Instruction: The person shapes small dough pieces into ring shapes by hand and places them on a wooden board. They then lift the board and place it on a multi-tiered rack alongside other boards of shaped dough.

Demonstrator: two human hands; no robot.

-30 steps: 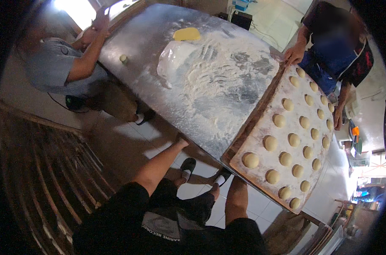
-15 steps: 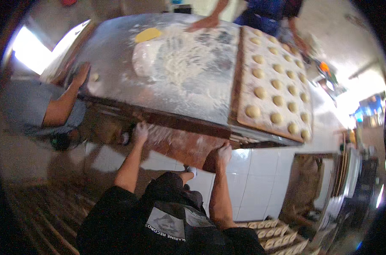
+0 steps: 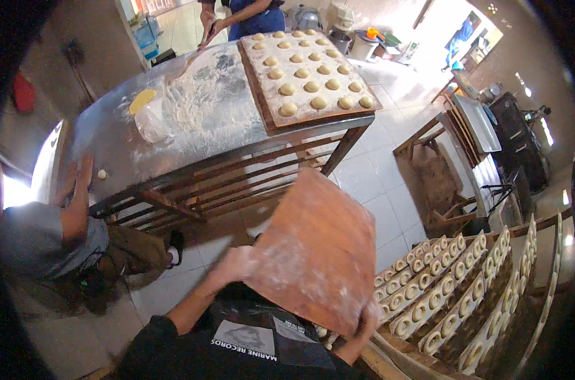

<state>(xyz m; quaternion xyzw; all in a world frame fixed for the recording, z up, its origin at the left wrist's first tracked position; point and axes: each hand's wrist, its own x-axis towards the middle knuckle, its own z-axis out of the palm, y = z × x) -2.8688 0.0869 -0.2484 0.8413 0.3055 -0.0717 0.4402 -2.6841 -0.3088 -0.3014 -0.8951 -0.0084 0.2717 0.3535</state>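
Observation:
A large flour-dusted wooden board (image 3: 319, 237) is tilted in front of my body, away from the table. My left hand (image 3: 240, 261) grips its left edge, partly blurred by motion. At its lower right corner my right hand (image 3: 368, 315) is closed around the edge. Just beyond the board stands a metal-topped table (image 3: 123, 130) with flour spread over it. A floured board of round dough balls (image 3: 311, 87) lies on the table's right end. Farther left on the tabletop are a clear plastic bag (image 3: 151, 123) and a yellow scraper-like piece (image 3: 142, 101).
At lower right, close to my right hand, a rack (image 3: 388, 354) carries several boards of dough rings (image 3: 426, 297). A person in grey (image 3: 47, 234) works at the table's left end; another in blue (image 3: 256, 19) holds a long tool across it. A wooden stand (image 3: 439, 183) is at right.
The board has come out from beside the table toward me and right, held in both hands. My view has turned right, bringing the rack in more fully. The far person now grips a long tool.

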